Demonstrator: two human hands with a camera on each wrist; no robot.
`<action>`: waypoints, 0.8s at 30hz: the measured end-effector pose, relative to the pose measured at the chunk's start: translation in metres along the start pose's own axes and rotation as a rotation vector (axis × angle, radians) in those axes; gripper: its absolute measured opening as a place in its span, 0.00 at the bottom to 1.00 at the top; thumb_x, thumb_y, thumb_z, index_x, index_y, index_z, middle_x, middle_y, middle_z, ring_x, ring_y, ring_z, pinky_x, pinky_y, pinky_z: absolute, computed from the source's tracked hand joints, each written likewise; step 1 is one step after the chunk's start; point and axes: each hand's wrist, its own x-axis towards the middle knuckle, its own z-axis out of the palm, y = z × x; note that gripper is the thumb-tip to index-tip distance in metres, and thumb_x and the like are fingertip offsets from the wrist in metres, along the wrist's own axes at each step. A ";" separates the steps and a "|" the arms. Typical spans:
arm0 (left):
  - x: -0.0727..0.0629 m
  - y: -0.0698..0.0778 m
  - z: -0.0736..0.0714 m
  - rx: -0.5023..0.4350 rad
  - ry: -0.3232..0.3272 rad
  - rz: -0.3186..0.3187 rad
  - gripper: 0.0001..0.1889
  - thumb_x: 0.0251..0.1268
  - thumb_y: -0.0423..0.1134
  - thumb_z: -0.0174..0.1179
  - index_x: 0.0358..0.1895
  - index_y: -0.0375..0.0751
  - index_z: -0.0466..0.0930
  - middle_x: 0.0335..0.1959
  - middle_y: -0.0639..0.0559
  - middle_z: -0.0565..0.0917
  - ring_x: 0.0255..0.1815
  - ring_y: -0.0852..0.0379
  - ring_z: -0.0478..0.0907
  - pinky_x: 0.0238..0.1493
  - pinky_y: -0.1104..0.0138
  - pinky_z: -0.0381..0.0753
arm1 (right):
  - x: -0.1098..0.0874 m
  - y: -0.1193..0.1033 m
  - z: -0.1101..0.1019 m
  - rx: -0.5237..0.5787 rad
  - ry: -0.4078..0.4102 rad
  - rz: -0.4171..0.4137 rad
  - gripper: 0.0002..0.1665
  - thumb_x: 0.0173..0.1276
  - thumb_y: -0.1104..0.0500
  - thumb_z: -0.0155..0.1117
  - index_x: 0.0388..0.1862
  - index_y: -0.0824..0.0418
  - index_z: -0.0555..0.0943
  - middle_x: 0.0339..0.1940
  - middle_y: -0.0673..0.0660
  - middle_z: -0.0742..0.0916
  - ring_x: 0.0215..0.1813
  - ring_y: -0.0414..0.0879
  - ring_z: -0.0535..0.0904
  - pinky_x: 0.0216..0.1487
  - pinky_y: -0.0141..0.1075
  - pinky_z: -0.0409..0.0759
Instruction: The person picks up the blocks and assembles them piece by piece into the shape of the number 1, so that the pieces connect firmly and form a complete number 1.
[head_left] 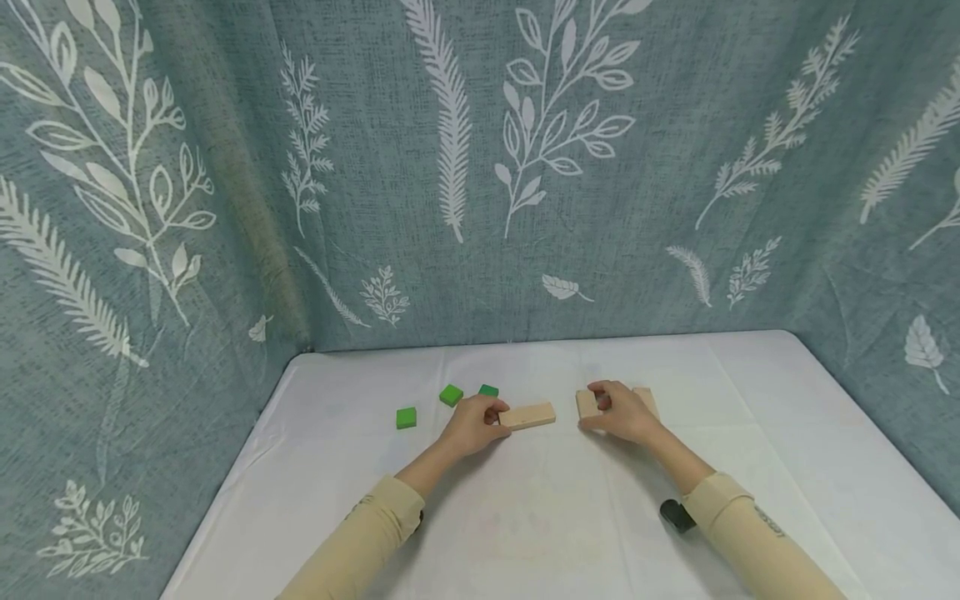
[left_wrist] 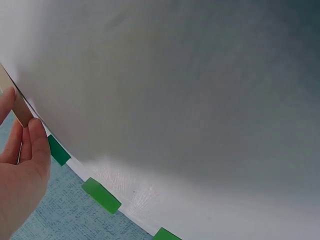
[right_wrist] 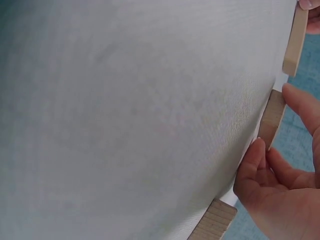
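Observation:
My left hand (head_left: 472, 425) pinches the left end of a long pale wooden block (head_left: 531, 415), which lies on the white table. In the left wrist view, thumb and fingers sit on either side of that block's end. To the right, my right hand (head_left: 624, 412) holds a shorter wooden block (head_left: 586, 405) between thumb and fingers. The right wrist view shows this block (right_wrist: 271, 117) gripped at its two ends, a small gap from the long one (right_wrist: 296, 42). Another wooden block (head_left: 646, 401) lies just beyond my right hand, partly hidden by it.
Three green blocks lie left of the wood: a light one (head_left: 406, 417), a second light one (head_left: 451, 395) and a darker one (head_left: 489, 390) partly behind my left hand. A dark cylindrical object (head_left: 677, 516) is beside my right sleeve. A patterned curtain (head_left: 480, 275) stands behind the table.

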 end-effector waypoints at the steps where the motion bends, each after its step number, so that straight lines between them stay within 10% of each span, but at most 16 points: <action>1: 0.000 0.001 0.000 0.001 0.000 -0.003 0.16 0.54 0.30 0.71 0.46 0.30 0.82 0.37 0.45 0.82 0.37 0.53 0.77 0.39 0.67 0.77 | 0.000 0.000 0.000 0.001 0.000 0.000 0.38 0.59 0.58 0.74 0.63 0.74 0.70 0.46 0.64 0.80 0.46 0.53 0.74 0.45 0.46 0.75; 24: -0.025 0.004 -0.008 -0.065 0.010 0.000 0.16 0.50 0.30 0.72 0.44 0.31 0.83 0.34 0.49 0.82 0.35 0.57 0.78 0.37 0.69 0.78 | -0.002 0.001 -0.001 0.001 -0.009 -0.022 0.38 0.60 0.57 0.73 0.64 0.74 0.70 0.47 0.63 0.79 0.48 0.54 0.74 0.47 0.47 0.75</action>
